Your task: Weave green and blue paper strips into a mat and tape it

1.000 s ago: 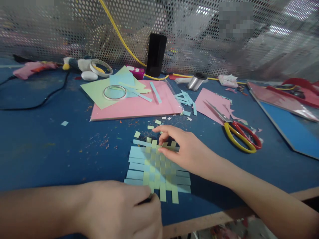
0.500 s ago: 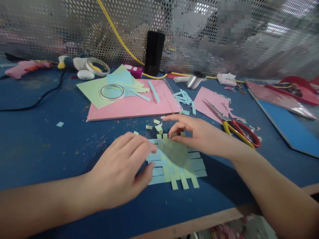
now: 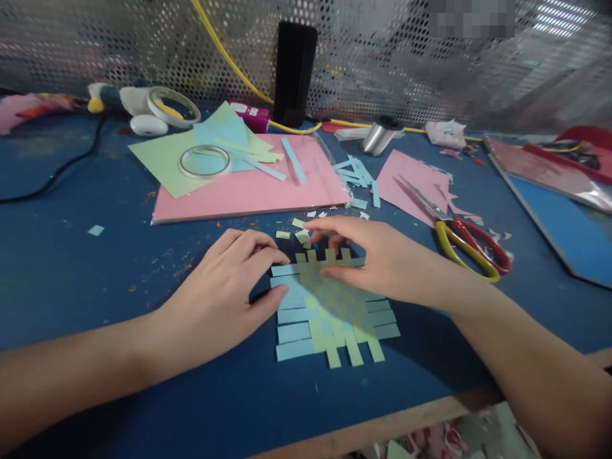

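A woven paper mat (image 3: 329, 312) of light blue and pale green strips lies flat on the blue table, its loose strip ends sticking out on all sides. My left hand (image 3: 229, 287) is at the mat's left edge, thumb and forefinger apart near the blue ends, nothing between them. Over the mat's far edge, my right hand (image 3: 368, 255) arches with its thumb low over the weave and its curled fingers near the green ends. No strip shows in its grip, and its shadow covers part of the weave. Small green paper scraps (image 3: 301, 236) lie just beyond.
Scissors (image 3: 466, 248) with red and yellow handles lie to the right by pink paper (image 3: 406, 191). A pink pack (image 3: 239, 197) at the back holds coloured sheets and a tape roll (image 3: 204, 160). Behind stand a black phone (image 3: 295, 73) and a wire spool (image 3: 380, 137).
My left hand has shifted slightly left and away, uncovering more blue strip ends. My right hand stays over the far edge with its thumb a little further left. The view has tilted down slightly.
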